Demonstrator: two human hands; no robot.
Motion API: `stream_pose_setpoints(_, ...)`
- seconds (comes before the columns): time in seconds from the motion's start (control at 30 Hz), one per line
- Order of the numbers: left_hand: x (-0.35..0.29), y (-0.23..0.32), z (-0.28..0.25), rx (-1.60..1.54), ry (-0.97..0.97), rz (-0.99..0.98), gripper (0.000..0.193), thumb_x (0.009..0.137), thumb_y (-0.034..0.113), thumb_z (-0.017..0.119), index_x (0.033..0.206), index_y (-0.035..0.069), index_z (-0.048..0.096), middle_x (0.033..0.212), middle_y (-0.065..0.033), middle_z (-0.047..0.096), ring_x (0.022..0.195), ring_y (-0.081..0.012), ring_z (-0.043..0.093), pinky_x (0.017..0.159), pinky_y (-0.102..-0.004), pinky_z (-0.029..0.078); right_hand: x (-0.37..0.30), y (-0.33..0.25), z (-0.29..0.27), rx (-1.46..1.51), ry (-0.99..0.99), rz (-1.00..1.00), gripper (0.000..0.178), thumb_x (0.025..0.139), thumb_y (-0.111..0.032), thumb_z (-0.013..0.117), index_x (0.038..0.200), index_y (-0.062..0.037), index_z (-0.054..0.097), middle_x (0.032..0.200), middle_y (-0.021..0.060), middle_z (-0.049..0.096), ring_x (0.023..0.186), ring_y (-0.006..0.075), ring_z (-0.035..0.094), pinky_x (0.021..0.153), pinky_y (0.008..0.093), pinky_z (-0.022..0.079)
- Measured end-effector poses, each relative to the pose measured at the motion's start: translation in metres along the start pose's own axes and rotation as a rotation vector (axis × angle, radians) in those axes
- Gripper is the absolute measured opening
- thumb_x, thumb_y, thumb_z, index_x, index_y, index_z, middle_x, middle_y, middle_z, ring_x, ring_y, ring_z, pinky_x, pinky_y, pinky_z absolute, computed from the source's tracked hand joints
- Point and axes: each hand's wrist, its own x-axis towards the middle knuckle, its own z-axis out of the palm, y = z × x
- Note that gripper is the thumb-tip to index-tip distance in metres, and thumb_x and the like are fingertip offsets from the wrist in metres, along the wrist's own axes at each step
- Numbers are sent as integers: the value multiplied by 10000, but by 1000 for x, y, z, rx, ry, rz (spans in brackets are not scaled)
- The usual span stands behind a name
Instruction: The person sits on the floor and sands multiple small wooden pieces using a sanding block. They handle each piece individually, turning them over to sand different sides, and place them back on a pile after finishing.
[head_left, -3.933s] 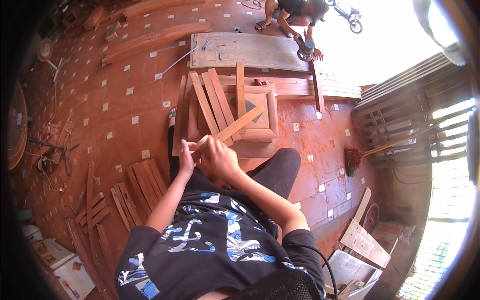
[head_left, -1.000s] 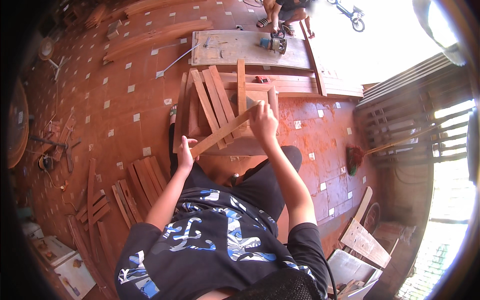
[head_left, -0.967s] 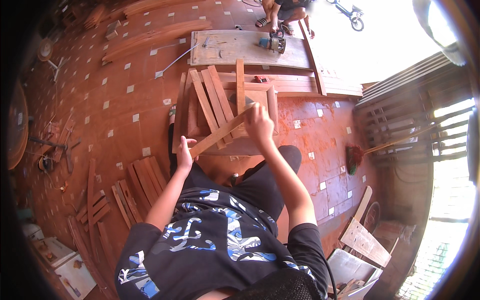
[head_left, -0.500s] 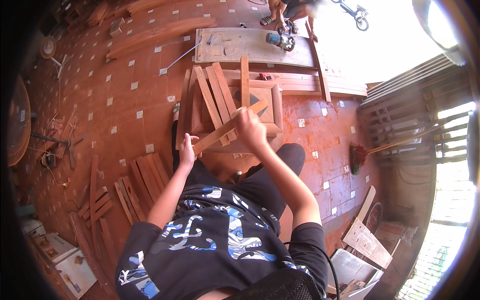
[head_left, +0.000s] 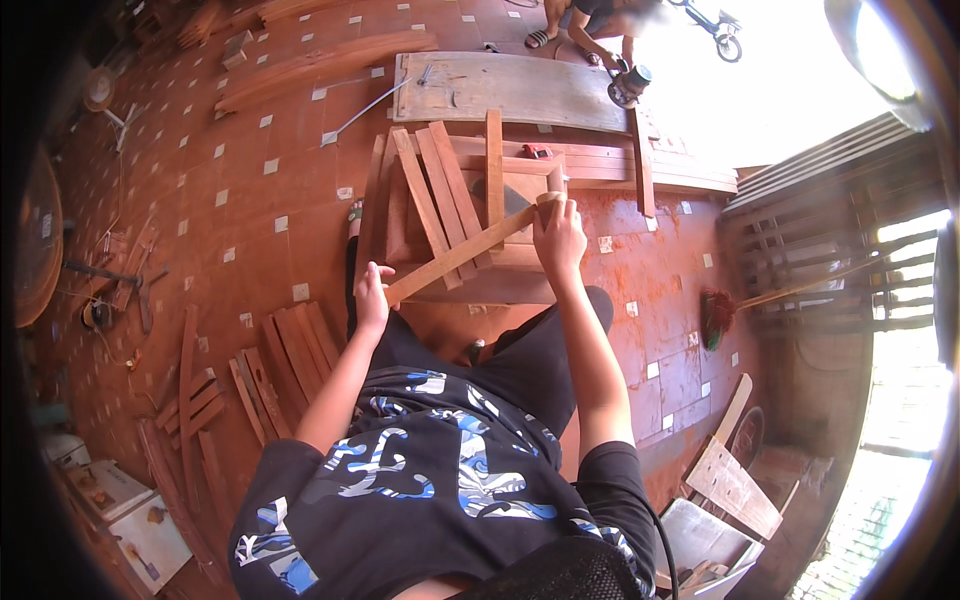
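A narrow wooden strip (head_left: 460, 255) slants across in front of me, above a panelled wooden piece (head_left: 400, 245). My left hand (head_left: 372, 300) grips its near left end. At the far right end my right hand (head_left: 560, 240) is closed around the strip; a small tan pad-like piece (head_left: 549, 198) shows at its fingertips, of a kind I cannot make out. Two reddish strips (head_left: 448, 180) and a paler one (head_left: 418, 190) lie under the held strip, fanned out. Another strip (head_left: 494, 160) points away from me, right of them.
Beyond is a low board (head_left: 510, 88), where another person guides a power tool (head_left: 628, 86) at a plank (head_left: 642, 165). A red tape measure (head_left: 537, 151) lies near. Wood pieces (head_left: 290, 345) lie at left; a broom (head_left: 717, 315) stands right.
My right hand has slid along the strip to its far right end, while my left hand stays at the near end. The other person's power tool has moved right, onto the plank.
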Motion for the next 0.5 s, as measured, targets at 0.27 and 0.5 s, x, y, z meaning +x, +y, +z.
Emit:
stream_pose_setpoints(0.27, -6, 7, 6, -56, -7, -81, 638, 1109, 558, 284, 1036, 32, 638, 558, -90, 594, 428, -166, 552, 436, -286, 418, -17, -37, -5, 5, 80, -142, 543, 933, -297, 681, 1348, 8, 510, 1101, 154, 602, 964, 313, 658, 705, 364, 605)
stream_pose_setpoints(0.5, -2, -6, 0, -111, -33, -150, 692, 1078, 645, 223, 1109, 81, 623, 629, -90, 643, 484, -144, 556, 421, -263, 318, -115, -149, -26, 411, -156, -431, 625, 897, -279, 686, 1385, 50, 475, 1139, 184, 598, 1014, 328, 659, 736, 396, 605)
